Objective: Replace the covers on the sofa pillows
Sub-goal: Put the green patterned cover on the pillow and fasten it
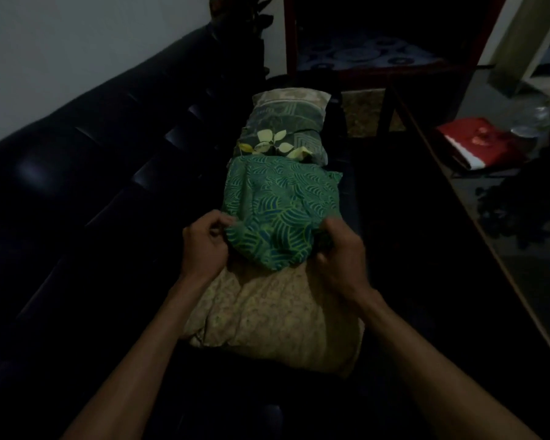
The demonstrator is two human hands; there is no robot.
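A dark sofa (86, 173) with a padded, tufted backrest along its left side carries the things on its seat. A pale yellow patterned pillow (267, 315) lies on the seat nearest the camera, partly sheathed at its far end in a green leaf-print cover (280, 198). Just beyond, toward the sofa's far end, a second pillow (283, 125) in a dark cover with pale leaves lies on the seat, touching the green cover.

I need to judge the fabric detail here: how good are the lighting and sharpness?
Head view: very dim; the black leather sofa is near featureless. The green leaf-patterned cover and beige pillow read clearly, slightly soft. Both hands are dark. Wide-angle bending shows at the edges.
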